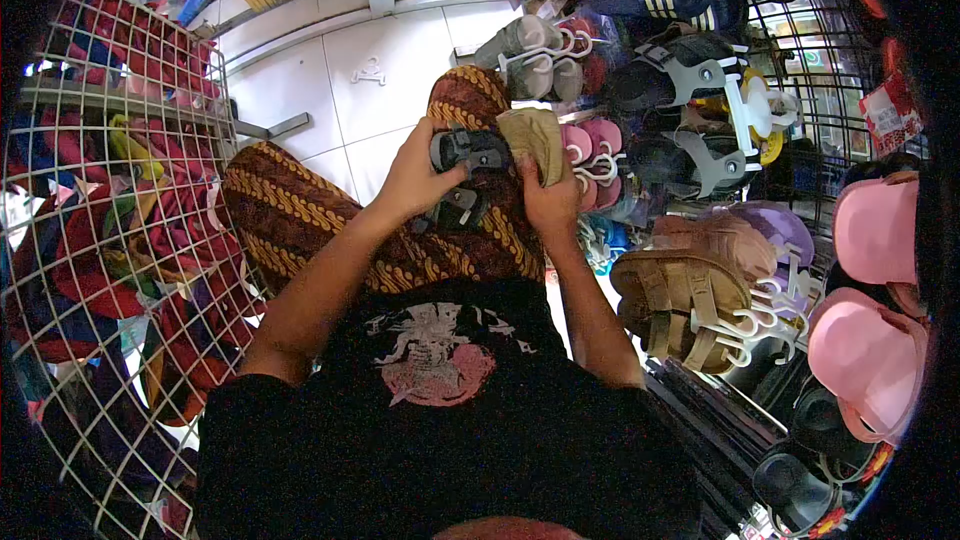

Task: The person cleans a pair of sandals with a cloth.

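Note:
My left hand [418, 178] is closed around one end of a black sandal [474, 152] with a grey edge, thumb on its near side. A beige folded cloth [536, 138] is gripped in my right hand [550, 202], close to the right side of that sandal. Lower down, a second black sandal [458, 208] lies on my lap, partly covered by my left hand and the first sandal. Brown patterned fabric [300, 210] covers my crossed legs beneath both hands.
A wire-mesh basket [110, 110] full of colourful items stands at the left. On the right hang brown sandals [680, 295], pink sandals [868, 350] and other footwear on a black wire rack [800, 25]. A white hanger hook [368, 72] lies on the tiled floor [390, 45].

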### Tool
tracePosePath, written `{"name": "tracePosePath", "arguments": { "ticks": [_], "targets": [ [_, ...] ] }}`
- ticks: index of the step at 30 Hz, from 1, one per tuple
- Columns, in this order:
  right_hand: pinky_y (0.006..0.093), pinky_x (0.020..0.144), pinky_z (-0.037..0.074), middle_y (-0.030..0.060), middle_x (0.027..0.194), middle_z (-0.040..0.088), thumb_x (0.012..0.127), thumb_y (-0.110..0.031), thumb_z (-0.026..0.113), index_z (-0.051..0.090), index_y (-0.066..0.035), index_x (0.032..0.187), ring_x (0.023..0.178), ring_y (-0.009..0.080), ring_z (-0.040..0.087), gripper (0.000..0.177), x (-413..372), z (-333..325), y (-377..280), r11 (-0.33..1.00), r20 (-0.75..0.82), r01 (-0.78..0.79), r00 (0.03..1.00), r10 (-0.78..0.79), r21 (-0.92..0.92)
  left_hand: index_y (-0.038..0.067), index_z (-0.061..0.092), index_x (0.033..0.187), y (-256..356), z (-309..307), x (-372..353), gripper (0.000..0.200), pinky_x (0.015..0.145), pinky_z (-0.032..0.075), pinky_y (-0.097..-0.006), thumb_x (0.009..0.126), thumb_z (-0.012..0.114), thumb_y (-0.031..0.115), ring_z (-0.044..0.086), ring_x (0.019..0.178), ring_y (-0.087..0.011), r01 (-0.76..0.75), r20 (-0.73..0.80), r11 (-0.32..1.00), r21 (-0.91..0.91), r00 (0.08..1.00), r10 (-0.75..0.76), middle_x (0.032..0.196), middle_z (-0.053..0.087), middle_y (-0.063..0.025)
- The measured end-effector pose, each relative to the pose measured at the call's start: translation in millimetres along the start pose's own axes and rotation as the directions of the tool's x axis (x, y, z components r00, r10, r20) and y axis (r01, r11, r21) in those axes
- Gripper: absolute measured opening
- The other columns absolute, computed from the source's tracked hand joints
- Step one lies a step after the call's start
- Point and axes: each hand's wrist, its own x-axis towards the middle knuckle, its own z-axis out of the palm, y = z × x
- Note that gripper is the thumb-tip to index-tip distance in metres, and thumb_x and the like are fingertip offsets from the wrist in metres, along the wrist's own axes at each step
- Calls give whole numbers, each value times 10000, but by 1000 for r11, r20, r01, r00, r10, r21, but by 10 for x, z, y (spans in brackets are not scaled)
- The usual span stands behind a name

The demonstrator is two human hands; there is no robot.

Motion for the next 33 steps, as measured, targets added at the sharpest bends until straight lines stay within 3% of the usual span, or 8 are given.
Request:
{"name": "tracePosePath", "arguments": {
  "ticks": [2,11,14,20,23,26,28,33],
  "targets": [
    [422,813,530,183,957,717,882,-338,712,647,-13,1133,904,344,703,416,-8,-39,-98,995,-31,-37,999,40,95,14,451,1186,6,-15,3,553,877,485,-395,769,774,177,622,986,-316,-6,-8,998,-64,1000,5,1040,598,-197],
    [483,772,522,195,906,708,818,-566,685,688,-125,1086,869,378,687,516,47,-626,-562,863,238,101,971,22,-495,35,459,1172,126,38,-52,564,858,488,-379,728,784,159,611,990,-320,-30,34,999,32,999,29,1030,575,-175],
    [497,785,484,146,865,711,828,-487,699,685,-168,1075,838,356,688,404,74,-716,-560,807,243,92,968,65,-584,48,465,1170,132,30,-48,570,850,491,-382,718,794,158,613,985,-324,-131,-3,989,67,991,132,1037,576,-172],
    [449,775,414,81,869,709,833,-389,698,676,-179,1043,826,330,680,298,122,-645,-431,677,273,435,901,-339,-594,53,483,1184,179,-19,-10,616,929,477,-379,684,823,172,602,1045,-305,-66,48,996,65,997,63,1076,600,-170],
    [475,788,447,136,913,709,850,-412,686,670,-152,1091,881,355,678,355,153,-612,-330,728,309,397,915,-261,-559,46,481,1187,109,-32,7,629,931,480,-387,685,834,188,604,1057,-312,-67,82,997,39,995,64,1096,604,-170],
    [503,798,484,204,950,700,875,-446,662,666,-100,1113,912,394,672,420,116,-591,-453,885,243,54,968,68,-462,43,479,1187,104,-4,12,634,938,480,-388,693,844,200,602,1073,-305,-52,65,995,83,997,47,1115,602,-174],
    [504,797,501,242,961,693,880,-480,649,663,-48,1110,922,419,668,489,125,-504,-394,876,174,-42,974,143,-481,38,476,1188,123,16,12,631,929,488,-381,708,847,210,613,1061,-300,1,33,998,65,999,-3,1105,612,-175],
    [499,786,513,256,918,694,869,-458,674,666,19,1069,888,441,667,518,163,-245,319,973,-3,-134,991,136,-189,15,468,1190,6,21,-6,619,887,502,-380,746,829,249,630,1003,-293,20,0,998,-59,1000,-20,1071,624,-179]
  ]
}}
